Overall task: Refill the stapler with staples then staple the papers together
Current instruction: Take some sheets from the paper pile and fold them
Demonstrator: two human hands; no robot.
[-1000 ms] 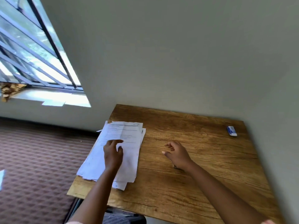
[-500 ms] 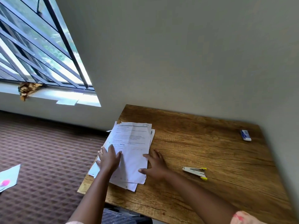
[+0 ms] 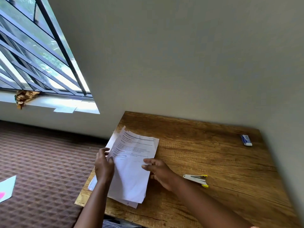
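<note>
A stack of white printed papers (image 3: 131, 167) lies at the left edge of the wooden table (image 3: 205, 153). My left hand (image 3: 103, 167) grips the stack's left edge, fingers curled round it and lifting that side a little. On the stack's right edge, my right hand (image 3: 158, 171) pinches the sheets, thumb on top. A small white stapler with yellow ends (image 3: 196, 180) lies flat on the table just right of my right wrist, untouched. A small blue and white box (image 3: 246, 140) sits near the table's far right corner by the wall.
The table stands against a grey wall (image 3: 181, 63) at the back and right. Left of the table is patterned carpet (image 3: 41, 162), with a loose sheet (image 3: 6, 189) lying on it. A barred window (image 3: 32, 63) is at far left.
Both hands went from resting flat on the papers to gripping the stack at its left and right edges. The stack has been squared up and its left side lifted.
</note>
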